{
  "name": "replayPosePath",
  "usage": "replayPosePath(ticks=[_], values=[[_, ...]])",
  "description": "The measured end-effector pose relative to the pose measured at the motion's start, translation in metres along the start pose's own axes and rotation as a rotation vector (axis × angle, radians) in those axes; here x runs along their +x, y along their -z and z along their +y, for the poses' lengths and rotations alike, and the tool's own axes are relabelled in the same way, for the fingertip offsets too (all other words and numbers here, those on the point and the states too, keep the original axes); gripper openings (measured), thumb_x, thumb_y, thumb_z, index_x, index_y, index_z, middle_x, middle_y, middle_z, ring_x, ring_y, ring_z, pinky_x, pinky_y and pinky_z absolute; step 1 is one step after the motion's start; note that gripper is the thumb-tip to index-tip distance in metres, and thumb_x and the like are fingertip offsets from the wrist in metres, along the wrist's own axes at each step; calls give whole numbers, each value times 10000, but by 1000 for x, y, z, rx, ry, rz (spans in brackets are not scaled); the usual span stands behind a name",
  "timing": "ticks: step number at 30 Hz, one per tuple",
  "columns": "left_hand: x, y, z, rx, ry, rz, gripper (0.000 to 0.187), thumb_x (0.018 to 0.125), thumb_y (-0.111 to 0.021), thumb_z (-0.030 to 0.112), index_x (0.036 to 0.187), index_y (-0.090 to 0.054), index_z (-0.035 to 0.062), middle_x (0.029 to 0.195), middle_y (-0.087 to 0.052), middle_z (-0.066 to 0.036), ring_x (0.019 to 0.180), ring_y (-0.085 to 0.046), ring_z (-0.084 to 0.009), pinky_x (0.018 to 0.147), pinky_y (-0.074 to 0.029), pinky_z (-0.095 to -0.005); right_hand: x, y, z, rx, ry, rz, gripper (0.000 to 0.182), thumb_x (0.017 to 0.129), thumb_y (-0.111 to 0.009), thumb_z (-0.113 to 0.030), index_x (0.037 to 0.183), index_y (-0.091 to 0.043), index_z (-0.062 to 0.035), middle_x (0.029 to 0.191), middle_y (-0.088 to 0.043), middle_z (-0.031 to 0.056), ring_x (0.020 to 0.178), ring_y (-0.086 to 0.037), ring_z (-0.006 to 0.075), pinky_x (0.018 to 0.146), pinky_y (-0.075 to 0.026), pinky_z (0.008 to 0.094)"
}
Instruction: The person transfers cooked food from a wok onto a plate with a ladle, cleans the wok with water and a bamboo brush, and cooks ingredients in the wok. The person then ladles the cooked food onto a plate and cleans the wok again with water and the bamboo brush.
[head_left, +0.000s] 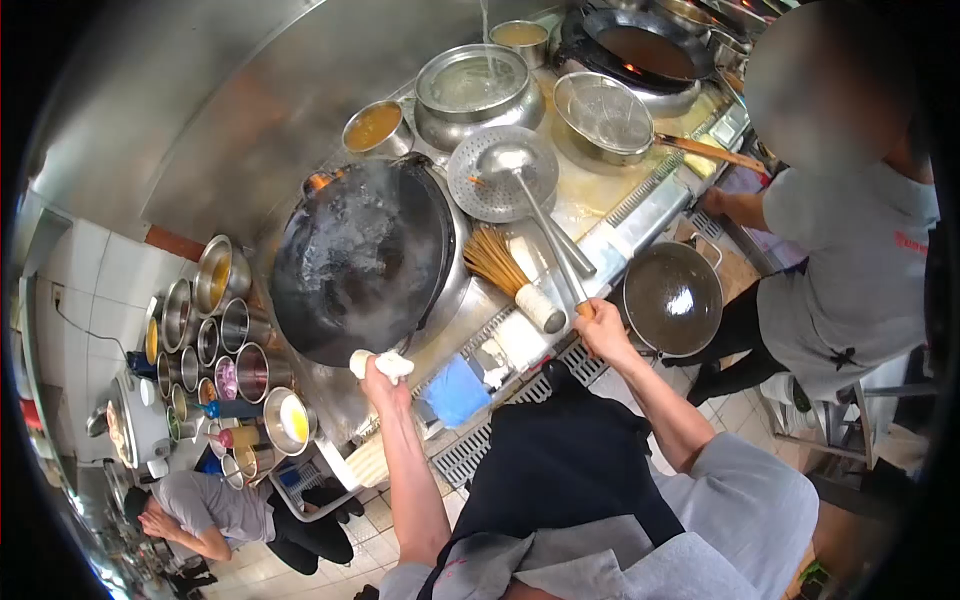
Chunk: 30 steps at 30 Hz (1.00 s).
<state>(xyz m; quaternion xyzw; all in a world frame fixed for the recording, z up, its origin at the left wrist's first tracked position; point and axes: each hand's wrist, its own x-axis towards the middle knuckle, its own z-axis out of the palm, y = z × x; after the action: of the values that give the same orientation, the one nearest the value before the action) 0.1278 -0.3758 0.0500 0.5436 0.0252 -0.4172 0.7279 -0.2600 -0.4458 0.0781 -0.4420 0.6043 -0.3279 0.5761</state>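
Note:
A large dark wok (300,290) sits on the stove, with steam or smoke rising from it. My left hand (385,388) is closed on a folded white cloth (398,366) at the wok's near rim; whether it also grips a wok handle is hidden. My right hand (605,335) is wrapped round the wooden end of a ladle (548,235). The ladle's bowl lies over a perforated skimmer (463,190), right of the wok. Between the wok and my right hand lies a bamboo wok brush (492,258). A blue cloth (457,390) rests near my left wrist.
Behind the skimmer stands a metal pot of water (470,85) under a running stream. A wire strainer (602,115) and another wok (640,55) are farther right. A pot of dark liquid (675,300) stands beside my right hand. Several ingredient bowls (262,370) crowd the left. Co-workers are on both sides.

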Motion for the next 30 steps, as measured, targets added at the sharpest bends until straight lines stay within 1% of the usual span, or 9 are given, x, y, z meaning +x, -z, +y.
replayPosePath(ticks=[3,7,9,12,15,19,22,25,30], values=[[8,-4,-4,3,41,6,155,832,-621,126,960,-552,72,800,-619,-48,701,-644,-196,608,-558,-385,46,6,-42,134,24,-74,170,833,-556,-145,882,-567,17,548,-527,53,378,-482,133,356,-387,299],[-16,-14,3,-7,83,42,271,877,-646,234,1064,-544,66,831,-605,-55,720,-638,-215,685,-575,-399,147,2,-140,-155,416,28,223,845,-563,-165,940,-563,37,593,-581,112,459,-594,191,409,-442,348],[-33,0,4,-10,65,24,298,875,-650,276,1080,-550,84,978,-634,-67,879,-653,-236,732,-562,-398,235,-11,-146,-342,501,101,176,886,-566,-178,934,-541,-11,615,-570,69,487,-574,156,421,-432,329],[-89,18,8,29,47,18,374,879,-639,229,1170,-516,29,1042,-630,-106,881,-655,-248,736,-567,-398,273,-16,-187,535,-56,-336,149,938,-541,-188,884,-495,-57,613,-508,8,480,-501,104,407,-383,280],[-146,33,-7,72,-22,145,423,874,-629,184,1223,-484,-6,1057,-626,-138,882,-658,-270,726,-565,-389,265,-16,-187,1256,-361,-709,193,963,-527,-188,823,-439,-86,610,-435,-36,445,-406,63,388,-320,233],[-170,86,-43,176,-5,134,434,870,-608,134,1247,-467,-28,1062,-620,-164,906,-656,-288,729,-562,-387,214,-20,-161,1404,-283,-928,179,975,-478,-156,978,-532,14,633,-427,-21,435,-386,55,358,-296,234],[-180,74,-45,179,4,64,414,858,-597,74,1237,-468,-33,1055,-615,-152,925,-644,-264,775,-549,-382,154,-15,-155,1495,-359,-999,278,993,-431,-161,1131,-537,55,647,-427,-13,430,-377,57,347,-293,231],[-175,58,-36,232,19,-19,410,832,-612,3,1218,-474,-8,1076,-604,-106,944,-617,-201,797,-518,-321,87,-13,-148,1573,-423,-1035,473,1015,-382,-186,1402,-313,77,684,-411,21,416,-382,67,305,-306,235],[-170,43,-18,233,-3,-79,421,824,-617,-6,1214,-458,6,1049,-594,-103,892,-615,-182,772,-514,-314,-11,6,-148,1415,-559,-911,439,973,-390,-97,1399,-370,6,672,-408,14,384,-362,49,279,-312,219]])
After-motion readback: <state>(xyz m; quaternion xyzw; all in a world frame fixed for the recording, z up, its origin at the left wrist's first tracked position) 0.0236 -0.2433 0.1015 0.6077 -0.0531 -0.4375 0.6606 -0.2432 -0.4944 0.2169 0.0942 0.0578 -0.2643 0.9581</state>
